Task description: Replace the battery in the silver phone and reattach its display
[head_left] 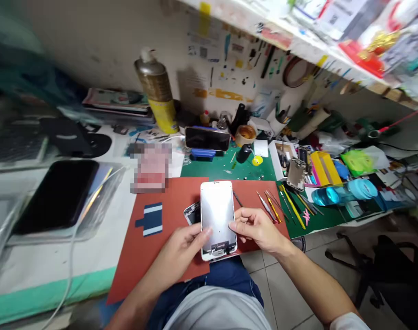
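A white-framed phone screen assembly [218, 208], its silvery back plate facing up, is held over the red-brown mat [177, 188] near the bench's front edge. My left hand [184, 245] grips its left edge, thumb on the plate. On the opposite edge my right hand [255, 228] pinches it between thumb and fingers. Flex cables show at the end nearest me. Partly hidden behind the screen lies an opened phone body [192, 213]. A dark blue adhesive piece with pale stripes [153, 219] rests on the mat to the left.
Screwdrivers [266, 206] and tweezers lie right of my hands. Farther right are a blue bottle [346, 192] and a parts box [282, 158]. A phone on a stand [208, 139] and a spray can [157, 91] stand behind. A black tablet [57, 197] lies left; a shelf [281, 36] overhangs.
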### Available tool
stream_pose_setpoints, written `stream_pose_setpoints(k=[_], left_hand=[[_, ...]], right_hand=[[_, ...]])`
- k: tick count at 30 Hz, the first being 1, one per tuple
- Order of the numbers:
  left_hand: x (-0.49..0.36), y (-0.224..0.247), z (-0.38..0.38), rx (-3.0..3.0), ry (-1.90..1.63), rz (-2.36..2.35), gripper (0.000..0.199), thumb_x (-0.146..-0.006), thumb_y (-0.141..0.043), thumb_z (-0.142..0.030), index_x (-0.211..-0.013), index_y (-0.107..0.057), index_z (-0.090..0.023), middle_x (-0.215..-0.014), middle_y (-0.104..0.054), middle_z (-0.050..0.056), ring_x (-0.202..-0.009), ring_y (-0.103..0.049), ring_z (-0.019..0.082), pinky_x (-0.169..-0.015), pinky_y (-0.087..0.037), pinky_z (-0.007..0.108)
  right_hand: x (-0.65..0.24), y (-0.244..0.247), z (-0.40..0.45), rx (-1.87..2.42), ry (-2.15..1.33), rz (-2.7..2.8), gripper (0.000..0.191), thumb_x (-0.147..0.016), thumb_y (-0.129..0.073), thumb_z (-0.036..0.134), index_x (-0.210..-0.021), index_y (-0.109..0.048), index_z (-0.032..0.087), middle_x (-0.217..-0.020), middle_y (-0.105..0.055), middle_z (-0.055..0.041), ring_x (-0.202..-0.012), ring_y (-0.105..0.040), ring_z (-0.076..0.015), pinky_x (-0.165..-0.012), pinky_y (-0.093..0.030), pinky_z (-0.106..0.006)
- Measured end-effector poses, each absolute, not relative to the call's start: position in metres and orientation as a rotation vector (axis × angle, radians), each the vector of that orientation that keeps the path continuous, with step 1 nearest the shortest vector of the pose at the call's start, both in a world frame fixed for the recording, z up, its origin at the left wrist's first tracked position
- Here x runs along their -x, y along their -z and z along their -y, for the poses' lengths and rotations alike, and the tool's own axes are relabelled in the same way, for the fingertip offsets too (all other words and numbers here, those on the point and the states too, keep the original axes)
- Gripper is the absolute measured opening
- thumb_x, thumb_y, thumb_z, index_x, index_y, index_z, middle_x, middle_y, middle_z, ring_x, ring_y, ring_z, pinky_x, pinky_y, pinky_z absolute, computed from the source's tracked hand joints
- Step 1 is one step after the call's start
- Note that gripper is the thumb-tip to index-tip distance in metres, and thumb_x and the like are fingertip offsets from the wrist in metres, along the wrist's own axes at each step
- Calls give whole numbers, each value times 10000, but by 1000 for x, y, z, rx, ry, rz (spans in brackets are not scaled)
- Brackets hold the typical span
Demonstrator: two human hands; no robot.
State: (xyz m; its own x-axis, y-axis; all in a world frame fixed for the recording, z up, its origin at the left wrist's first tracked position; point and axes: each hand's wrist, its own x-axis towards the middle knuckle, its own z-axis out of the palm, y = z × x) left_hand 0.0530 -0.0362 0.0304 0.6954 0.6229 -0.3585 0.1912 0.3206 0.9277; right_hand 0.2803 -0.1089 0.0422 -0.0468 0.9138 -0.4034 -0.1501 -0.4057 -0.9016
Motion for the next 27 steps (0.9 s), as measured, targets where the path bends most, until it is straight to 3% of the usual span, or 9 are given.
stream_pose_setpoints(k=[2, 4, 8, 11, 14, 17, 20, 24, 27], left_hand=[[-49, -31, 40, -1307, -308, -823, 554, -1002, -497, -682, -953, -724, -179, -737, -721, 44, -648, -669, 190, -670, -565, 291], [-41, -27, 45, -1366, -381, -912, 541, -1017, -490, -659, -1182, -717, -197, -881, -770, 55, -594, -648, 158, -627, -575, 277], [-22, -14, 53, -1569, -636, -1134, 393, -1011, -565, -569, -1123, -733, -231, -753, -723, -8, -465, -555, 107, -473, -493, 204], [-14, -9, 57, -1798, -799, -1125, 320, -1005, -583, -510, -921, -726, -236, -630, -671, -36, -479, -608, 115, -481, -495, 183], [-9, -11, 62, -2020, -893, -1092, 300, -1026, -574, -409, -793, -669, -245, -590, -650, -59, -479, -623, 101, -521, -501, 169], [1, -14, 67, -2183, -982, -1124, 196, -1040, -586, -319, -874, -663, -248, -646, -694, -72, -509, -661, 93, -568, -513, 170], [12, -14, 71, -2308, -989, -1217, 87, -1047, -589, -254, -1011, -666, -241, -824, -782, -38, -678, -755, 119, -689, -550, 189], [23, -11, 70, -2376, -920, -1374, 122, -1054, -577, -207, -1142, -660, -221, -993, -799, 9, -877, -785, 152, -797, -558, 223], [28, -11, 65, -2318, -827, -1557, 134, -1062, -569, -233, -1152, -665, -205, -966, -769, 31, -885, -763, 175, -764, -552, 258]], right_hand=[[-295, -47, 107, 1406, -1497, 769, 413, -773, -897, 533, -816, -717, 164, -609, -575, 36, -483, -440, -69, -469, -320, -220], [-322, -54, 101, 1478, -1270, 679, 441, -745, -909, 549, -809, -708, 162, -597, -559, 41, -452, -394, -59, -429, -270, -215], [-401, -65, 63, 1597, -935, 542, 383, -850, -858, 478, -800, -651, 159, -653, -577, 28, -486, -435, -61, -445, -348, -200], [-451, -62, 21, 1743, -803, 419, 303, -1020, -688, 412, -1169, -675, 149, -1077, -707, -57, -856, -694, -164, -747, -611, -326], [-477, -50, -12, 1854, -729, 353, 394, -1026, -680, 397, -1353, -625, 183, -1348, -653, -104, -1137, -687, -252, -954, -609, -471], [-484, -39, -25, 1927, -693, 379, 403, -1022, -685, 398, -1357, -625, 182, -1359, -649, -109, -1149, -683, -259, -964, -604, -478], [-488, -33, -27, 1943, -674, 503, 398, -1021, -688, 391, -1346, -632, 168, -1355, -652, -120, -1152, -680, -267, -966, -601, -470], [-497, -33, -31, 1883, -584, 761, 323, -1083, -569, 410, -1267, -680, 168, -1312, -670, -115, -1135, -687, -266, -923, -612, -425], [-498, -35, -32, 1869, -421, 969, 327, -1112, -502, 412, -1083, -727, 177, -1074, -723, -82, -899, -716, -176, -747, -603, -295]])
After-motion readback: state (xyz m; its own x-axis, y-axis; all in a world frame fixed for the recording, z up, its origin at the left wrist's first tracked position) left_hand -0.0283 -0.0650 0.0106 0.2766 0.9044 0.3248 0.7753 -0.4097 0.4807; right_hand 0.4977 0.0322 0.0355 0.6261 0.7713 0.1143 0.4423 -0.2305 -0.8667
